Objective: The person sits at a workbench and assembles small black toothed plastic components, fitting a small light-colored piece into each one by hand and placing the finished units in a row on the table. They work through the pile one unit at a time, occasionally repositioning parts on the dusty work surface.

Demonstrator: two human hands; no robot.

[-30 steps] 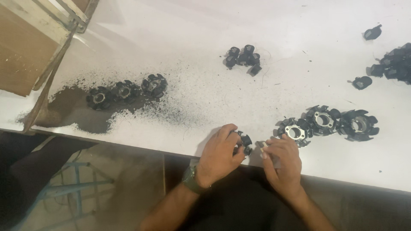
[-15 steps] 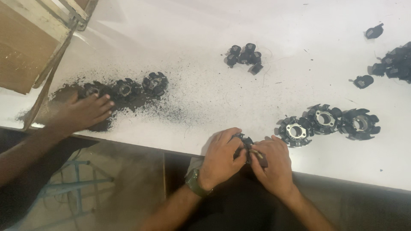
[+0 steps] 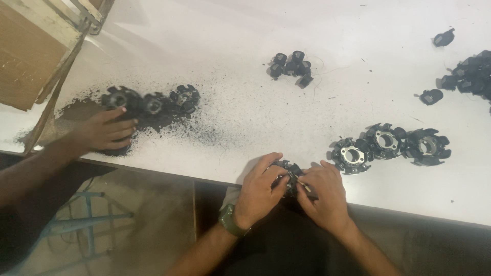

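Both of my hands meet at the table's near edge around one black round toothed part (image 3: pixel 288 171). My left hand (image 3: pixel 258 191), with a green wristwatch, grips the part from the left. My right hand (image 3: pixel 322 197) pinches it from the right, with a thin pale object at the fingertips. Just right of my right hand, three similar black ring parts (image 3: pixel 387 142) with metal centres lie in a row on the white table (image 3: pixel 245 117).
Another person's hand (image 3: pixel 105 130) rests on a patch of black dust by three dirty ring parts (image 3: pixel 151 101) at the left. A small cluster of black pieces (image 3: pixel 292 66) lies at the centre back, more pieces (image 3: pixel 468 76) at the far right. A cardboard box (image 3: pixel 30 46) stands top left.
Another person's hand has come in from the left onto the dusty patch. My hands have closed together around the black part at the table edge.
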